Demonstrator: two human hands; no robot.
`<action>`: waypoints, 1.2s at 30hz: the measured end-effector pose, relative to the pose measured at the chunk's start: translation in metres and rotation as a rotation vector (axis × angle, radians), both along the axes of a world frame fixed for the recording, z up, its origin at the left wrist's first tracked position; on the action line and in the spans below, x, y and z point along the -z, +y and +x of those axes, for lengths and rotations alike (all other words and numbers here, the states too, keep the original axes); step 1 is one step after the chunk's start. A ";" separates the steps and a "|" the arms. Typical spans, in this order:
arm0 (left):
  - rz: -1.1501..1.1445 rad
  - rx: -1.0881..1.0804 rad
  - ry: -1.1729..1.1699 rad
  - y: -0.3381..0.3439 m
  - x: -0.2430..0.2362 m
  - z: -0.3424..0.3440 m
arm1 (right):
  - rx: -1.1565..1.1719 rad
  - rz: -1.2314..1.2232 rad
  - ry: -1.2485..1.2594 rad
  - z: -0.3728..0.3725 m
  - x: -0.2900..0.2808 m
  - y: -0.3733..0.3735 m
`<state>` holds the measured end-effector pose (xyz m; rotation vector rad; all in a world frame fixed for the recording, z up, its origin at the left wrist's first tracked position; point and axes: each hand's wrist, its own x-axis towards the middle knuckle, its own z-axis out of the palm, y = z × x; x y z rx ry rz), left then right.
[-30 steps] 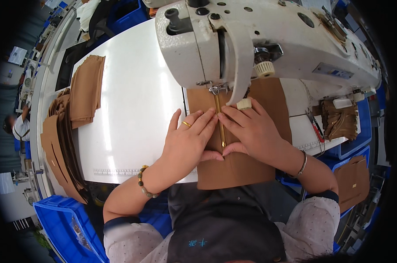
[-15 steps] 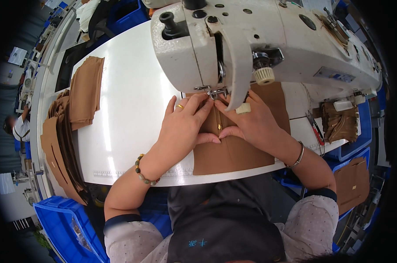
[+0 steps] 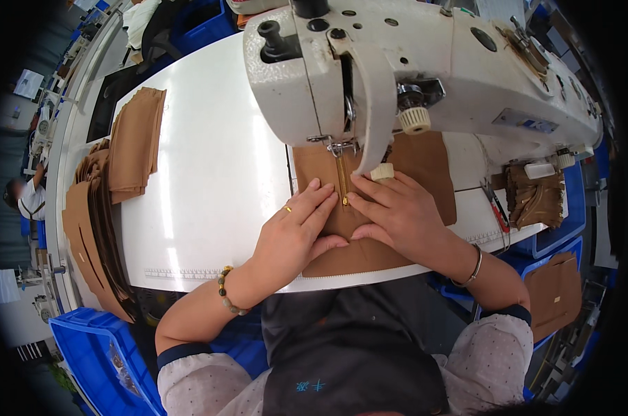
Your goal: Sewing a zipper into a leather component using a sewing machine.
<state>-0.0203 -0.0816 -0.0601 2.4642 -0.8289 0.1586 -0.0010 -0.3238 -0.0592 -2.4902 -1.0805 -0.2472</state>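
Note:
A brown fabric panel [image 3: 425, 173] lies flat on the white table under the head of a sewing machine [image 3: 342, 149]. Down its middle runs a gold zipper [image 3: 342, 173], with its pull toward me. Left of the zipper, my left hand [image 3: 300, 223] rests on the fabric with fingers stretched out and thumb pointing inward. On the other side, my right hand [image 3: 397, 213] lies flat on the panel, its index fingertip close to the zipper pull. Both thumbs nearly meet below the pull. The machine's presser foot stands over the far end of the zipper.
Stacked brown fabric pieces [image 3: 137, 142] lie at the left, more panels [image 3: 89, 239] hanging by the table edge. Red-handled snips [image 3: 498, 208] and a bundle of brown pieces [image 3: 534, 197] are at the right. Blue bins [image 3: 102, 360] stand below. A ruler strip [image 3: 196, 274] follows the front edge.
Both hands have drawn back toward me from the presser foot, uncovering more of the zipper. The panel's front edge now reaches closer to the table edge.

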 end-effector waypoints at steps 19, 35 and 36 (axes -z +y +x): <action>0.195 0.068 -0.148 -0.001 -0.011 0.013 | -0.021 -0.020 -0.015 0.008 0.000 0.000; 0.164 -0.008 -0.132 -0.001 -0.006 0.052 | 0.021 0.141 -0.063 0.051 0.006 0.005; 0.153 -0.018 -0.134 -0.001 -0.006 0.051 | 0.014 0.135 -0.064 0.050 0.006 0.005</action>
